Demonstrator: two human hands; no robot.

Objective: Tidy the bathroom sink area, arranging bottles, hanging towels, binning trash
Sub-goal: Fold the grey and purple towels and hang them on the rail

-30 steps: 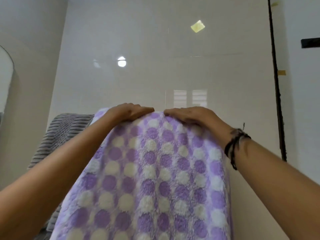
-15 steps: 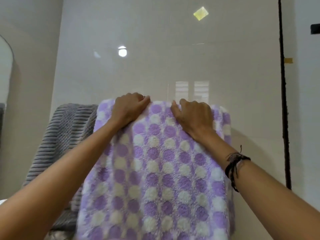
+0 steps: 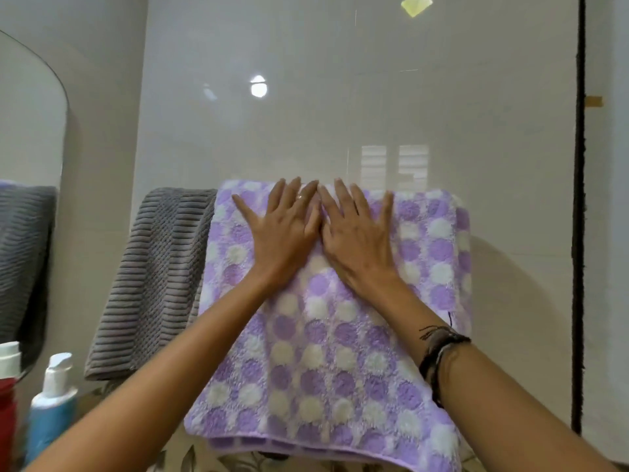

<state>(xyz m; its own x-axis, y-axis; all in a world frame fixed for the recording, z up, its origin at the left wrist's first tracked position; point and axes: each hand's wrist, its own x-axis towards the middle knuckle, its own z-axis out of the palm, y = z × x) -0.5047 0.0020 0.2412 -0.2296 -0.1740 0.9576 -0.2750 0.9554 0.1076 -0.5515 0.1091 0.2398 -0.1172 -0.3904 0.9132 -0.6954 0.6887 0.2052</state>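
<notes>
1. Both hands have been slid down from the top fold onto the front face of the purple spotted towel (image 3: 340, 335), fingers now flattened.
2. Left hand (image 3: 282, 233) and right hand (image 3: 357, 236) are pressed flat side by side, fingers spread, index fingers nearly touching near the towel's upper edge.
3. That towel is seen draped against the glossy wall (image 3: 340, 97), just beside a grey ribbed towel (image 3: 153, 284) at its left edge.
4. A blue bottle (image 3: 51, 413) and a red bottle (image 3: 6, 403) are seen at lower left.
</notes>
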